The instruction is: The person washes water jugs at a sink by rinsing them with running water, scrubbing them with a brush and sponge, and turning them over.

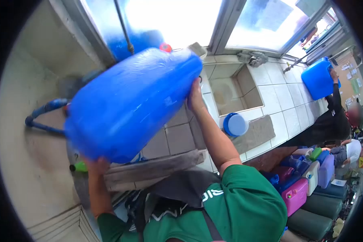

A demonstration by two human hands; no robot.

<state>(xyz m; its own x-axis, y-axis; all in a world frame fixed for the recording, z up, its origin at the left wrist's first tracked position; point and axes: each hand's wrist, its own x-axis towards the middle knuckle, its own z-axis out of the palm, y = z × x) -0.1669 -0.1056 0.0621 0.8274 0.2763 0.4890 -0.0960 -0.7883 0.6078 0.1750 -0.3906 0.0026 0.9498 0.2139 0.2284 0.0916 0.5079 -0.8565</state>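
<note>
A large blue plastic container [129, 105], wet and shiny, is held tilted over a tiled basin. My left hand [97, 164] grips its lower left end, the fingers partly blurred. At the upper right end, my right hand [195, 94] is closed on the container's edge. A red round cap [165, 47] shows just behind its top edge. Beneath the container lies a grey cloth [157, 167] along the basin's front edge.
Right of the basin are a smaller tiled sink [230, 90], a blue tub [235, 124] and a grey cloth [258, 133]. A blue pipe [44, 111] is at left. A co-worker [330, 117] holds another blue container [316, 78]; several coloured jerrycans [295, 195] stand lower right.
</note>
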